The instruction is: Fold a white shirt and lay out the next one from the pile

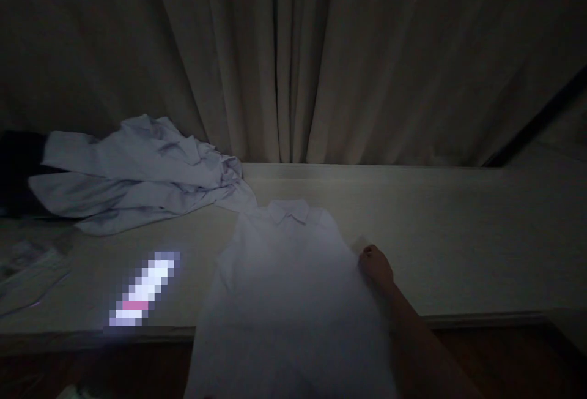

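Observation:
A white collared shirt (293, 289) lies front up on the pale surface, its collar towards the curtain and its lower part hanging over the near edge. My right hand (376, 267) is at the shirt's right side, fingers curled closed on the fabric near the sleeve. Dim light blurs the exact grip. I do not see my left hand in the view.
Crumpled white garments (137, 172) lie at the left on the pale ledge (458, 234), beside dark cloth (21, 169). A bright pixelated screen (144, 292) and clear plastic (32, 264) are nearer. Curtains (257, 62) hang behind; a dark bar (541, 117) slants at right.

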`<move>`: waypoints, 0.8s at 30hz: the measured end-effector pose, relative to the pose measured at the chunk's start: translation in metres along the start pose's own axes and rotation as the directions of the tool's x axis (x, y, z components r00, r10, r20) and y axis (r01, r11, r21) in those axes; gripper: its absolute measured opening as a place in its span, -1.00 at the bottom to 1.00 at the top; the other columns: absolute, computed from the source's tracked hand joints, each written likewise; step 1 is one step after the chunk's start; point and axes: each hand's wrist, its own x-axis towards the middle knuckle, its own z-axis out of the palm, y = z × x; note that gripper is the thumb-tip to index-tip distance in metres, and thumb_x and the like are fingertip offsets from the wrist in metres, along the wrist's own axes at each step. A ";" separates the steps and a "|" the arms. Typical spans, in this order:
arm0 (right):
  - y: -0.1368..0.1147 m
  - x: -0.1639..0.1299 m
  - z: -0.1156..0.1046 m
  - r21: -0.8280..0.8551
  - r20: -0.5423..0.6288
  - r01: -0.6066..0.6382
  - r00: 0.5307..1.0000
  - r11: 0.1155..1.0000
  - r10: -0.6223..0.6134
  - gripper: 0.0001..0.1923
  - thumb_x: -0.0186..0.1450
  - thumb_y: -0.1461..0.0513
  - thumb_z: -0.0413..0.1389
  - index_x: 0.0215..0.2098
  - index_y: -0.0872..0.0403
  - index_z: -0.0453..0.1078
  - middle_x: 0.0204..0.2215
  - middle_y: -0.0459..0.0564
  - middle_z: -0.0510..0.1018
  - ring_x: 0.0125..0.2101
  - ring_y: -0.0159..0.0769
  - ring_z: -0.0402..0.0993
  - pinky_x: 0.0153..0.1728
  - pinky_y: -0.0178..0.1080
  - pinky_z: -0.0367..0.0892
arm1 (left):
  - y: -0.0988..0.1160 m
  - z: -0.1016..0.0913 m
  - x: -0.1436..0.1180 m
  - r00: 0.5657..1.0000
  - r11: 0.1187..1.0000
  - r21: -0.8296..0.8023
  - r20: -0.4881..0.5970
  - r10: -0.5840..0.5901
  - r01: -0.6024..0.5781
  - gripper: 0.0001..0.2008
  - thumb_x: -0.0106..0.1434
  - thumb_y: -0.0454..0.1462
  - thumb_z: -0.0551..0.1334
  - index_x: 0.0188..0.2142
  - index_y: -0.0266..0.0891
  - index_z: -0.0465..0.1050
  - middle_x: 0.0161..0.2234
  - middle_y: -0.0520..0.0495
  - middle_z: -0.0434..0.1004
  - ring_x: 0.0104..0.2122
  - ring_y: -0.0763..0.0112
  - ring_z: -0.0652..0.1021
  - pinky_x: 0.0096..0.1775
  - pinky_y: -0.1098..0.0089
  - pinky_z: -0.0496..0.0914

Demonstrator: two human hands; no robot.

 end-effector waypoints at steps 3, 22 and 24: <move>-0.010 -0.042 0.003 0.100 -0.105 0.111 0.989 0.989 -0.100 -0.54 0.19 0.13 -0.10 -0.02 0.18 0.29 -0.06 0.22 0.43 -0.18 -0.22 0.43 -0.13 -0.22 0.32 | 0.001 -0.016 0.001 1.000 0.997 -0.072 -0.025 0.009 -0.011 -0.75 0.13 -0.03 0.21 -0.35 -0.13 0.47 -0.38 -0.02 0.59 -0.36 0.28 0.56 -0.34 0.31 0.45; 0.058 -0.217 0.049 -0.117 0.304 0.139 0.948 0.983 -0.098 -0.54 0.27 0.07 -0.09 0.03 0.08 0.38 0.05 0.14 0.46 0.04 -0.09 0.40 0.05 -0.08 0.31 | 0.082 -0.065 0.100 0.977 0.895 -0.446 -0.197 -0.087 -0.011 -0.76 -0.02 -0.10 0.14 -0.66 -0.19 0.26 -0.72 0.06 0.30 -0.67 0.47 0.36 -0.57 0.41 0.26; 0.052 -0.215 0.040 -0.106 0.305 0.103 0.950 0.989 -0.067 -0.53 0.29 0.08 -0.12 0.05 0.09 0.37 0.04 0.14 0.47 0.02 -0.11 0.42 0.03 -0.08 0.32 | 0.078 -0.064 0.109 0.969 0.912 -0.409 -0.233 -0.085 -0.019 -0.76 -0.01 -0.13 0.14 -0.68 -0.18 0.24 -0.75 0.06 0.27 -0.68 0.44 0.36 -0.59 0.41 0.25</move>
